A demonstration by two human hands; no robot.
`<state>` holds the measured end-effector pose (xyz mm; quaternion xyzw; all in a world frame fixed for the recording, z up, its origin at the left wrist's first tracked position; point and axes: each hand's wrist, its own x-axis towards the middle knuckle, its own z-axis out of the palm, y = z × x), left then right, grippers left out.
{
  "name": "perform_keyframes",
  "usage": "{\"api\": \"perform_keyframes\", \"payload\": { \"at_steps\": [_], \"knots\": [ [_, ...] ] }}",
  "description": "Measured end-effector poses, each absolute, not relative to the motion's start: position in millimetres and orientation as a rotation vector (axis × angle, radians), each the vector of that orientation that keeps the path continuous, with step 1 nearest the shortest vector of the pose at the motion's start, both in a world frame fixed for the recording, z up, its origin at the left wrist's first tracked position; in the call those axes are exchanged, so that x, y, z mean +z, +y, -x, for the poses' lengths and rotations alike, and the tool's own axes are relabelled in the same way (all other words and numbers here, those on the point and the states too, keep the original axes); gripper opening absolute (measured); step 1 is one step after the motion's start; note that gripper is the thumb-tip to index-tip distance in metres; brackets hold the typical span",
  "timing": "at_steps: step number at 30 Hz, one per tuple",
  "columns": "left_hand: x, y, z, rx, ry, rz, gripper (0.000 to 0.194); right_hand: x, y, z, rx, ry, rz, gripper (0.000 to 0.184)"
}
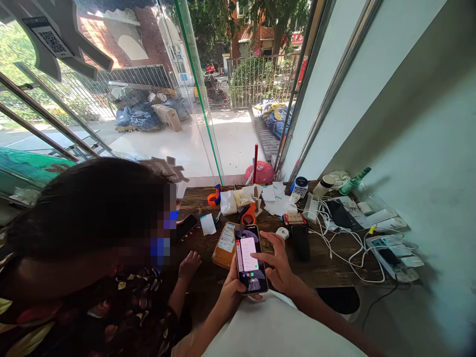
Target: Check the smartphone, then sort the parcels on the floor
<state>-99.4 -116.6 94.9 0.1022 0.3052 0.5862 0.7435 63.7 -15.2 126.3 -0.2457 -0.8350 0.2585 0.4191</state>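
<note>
Smartphone (245,245) sits in my left hand (231,288), over the near side of the dark wooden table (195,199), just beyond my white top (275,325). Left grip: thumb and fingers closed round its lower part. Right hand (280,265): fingers spread, clamped on nothing; one fingertip lies over the lit screen, tap or hover, cannot tell.

Progress: display on, pale panel already open. My judgement: screen work under way, unfinished. Text too small to read, so how much remains is unclear.

Edges and room: brown parcel (225,242) just beyond and left; orange tape dispenser (248,214) past the far end. Co-worker's hand (190,265) on the left, limiting that side. Right of my hand, black pouch (299,245), then tangled white cables (357,270). Best clearance, I judge: bare wood along the near right edge, short of the cables.
</note>
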Motion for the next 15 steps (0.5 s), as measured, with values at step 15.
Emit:
{"api": "perform_keyframes", "payload": {
  "at_steps": [15],
  "knots": [
    [57, -95, 91, 1.207, 0.585, -0.394, 0.102, 70, -37, -45, 1.798, -1.521, 0.936, 0.082]
  ]
}}
